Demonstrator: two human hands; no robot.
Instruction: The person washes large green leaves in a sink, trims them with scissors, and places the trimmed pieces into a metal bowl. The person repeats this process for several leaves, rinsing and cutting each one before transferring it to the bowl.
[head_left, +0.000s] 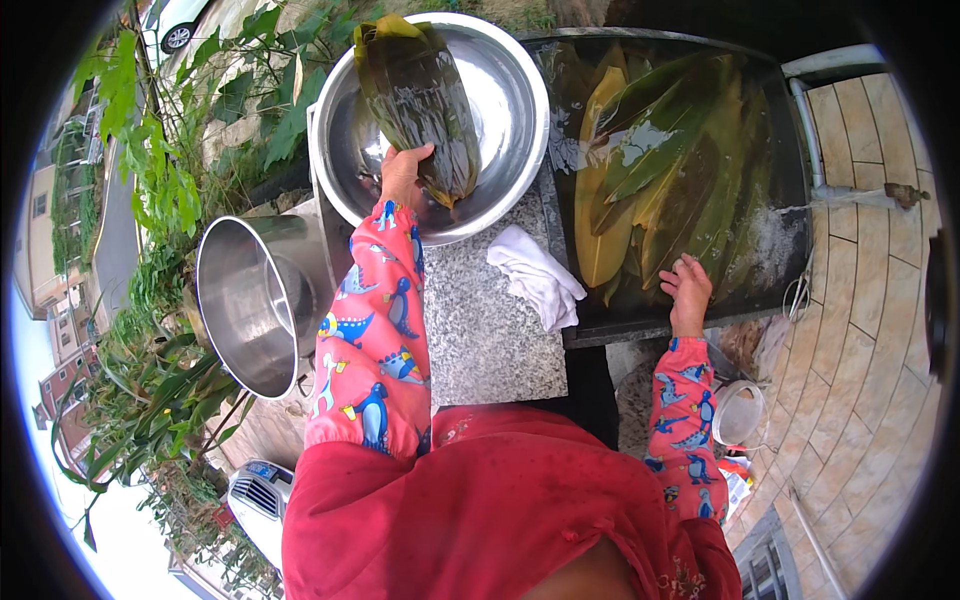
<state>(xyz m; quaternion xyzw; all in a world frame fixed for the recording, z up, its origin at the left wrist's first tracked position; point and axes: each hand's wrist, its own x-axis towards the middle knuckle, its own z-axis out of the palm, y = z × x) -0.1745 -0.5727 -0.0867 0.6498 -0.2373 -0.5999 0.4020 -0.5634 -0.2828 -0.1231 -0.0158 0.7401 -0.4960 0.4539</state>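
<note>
My left hand (403, 174) grips the lower end of a stack of wet, broad green-brown leaves (420, 105), thumb on top, over a large stainless steel basin (514, 180). My right hand (686, 281) is over the near side of a dark stone sink (600, 330) filled with water, palm up, its fingers apart and partly curled, with nothing seen in it. Many long leaves (675, 165), green and yellowish, lie in the water beside and beyond it. A crumpled white cloth (534, 276) rests on the granite slab between my hands.
Water runs from a tap (904, 196) on the tiled wall into the sink. A deep steel pot (251, 307) stands left of the granite slab (491, 352). A plastic container (739, 412) is right of my right forearm. Plants grow along the left side, with parked vehicles beyond.
</note>
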